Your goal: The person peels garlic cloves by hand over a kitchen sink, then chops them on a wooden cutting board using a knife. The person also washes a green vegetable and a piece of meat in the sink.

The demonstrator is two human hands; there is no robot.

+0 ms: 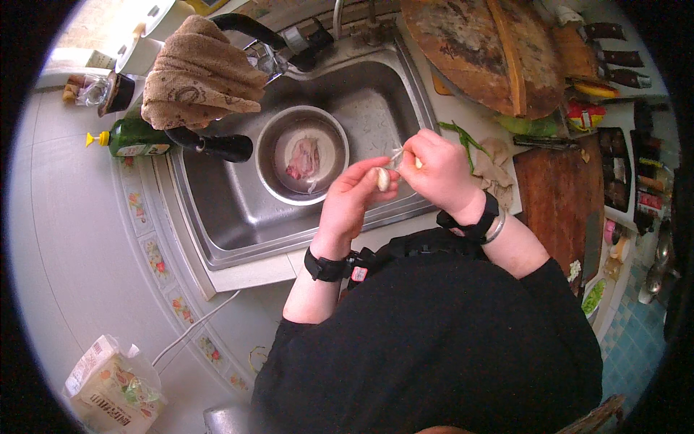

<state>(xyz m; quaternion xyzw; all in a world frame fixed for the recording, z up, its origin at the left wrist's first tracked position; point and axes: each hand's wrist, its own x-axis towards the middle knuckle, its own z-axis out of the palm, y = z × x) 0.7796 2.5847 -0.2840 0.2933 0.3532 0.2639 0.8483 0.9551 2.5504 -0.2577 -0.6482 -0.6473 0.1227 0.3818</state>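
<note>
Near the sink's right front edge, my left hand (pixel 358 192) pinches a pale garlic clove (pixel 383 179) between thumb and fingers. Beside it my right hand (pixel 439 165) is closed on a small pale piece, apparently another clove (pixel 417 162), and a thin papery skin (pixel 397 154) stretches between the two hands. In the stainless steel sink (pixel 217 200) stands a round metal bowl (pixel 261 157) with a piece of raw meat (pixel 304 157) in it, apparently in water.
A brown cloth (pixel 200 76) hangs over the black faucet fitting (pixel 233 147) at the left. Green dish soap (pixel 135 138) stands behind the sink's left corner. Right of the sink are green chillies (pixel 465 140), a crumpled cloth (pixel 493 163), a round wooden board (pixel 466 49) and a rectangular cutting board (pixel 558 200).
</note>
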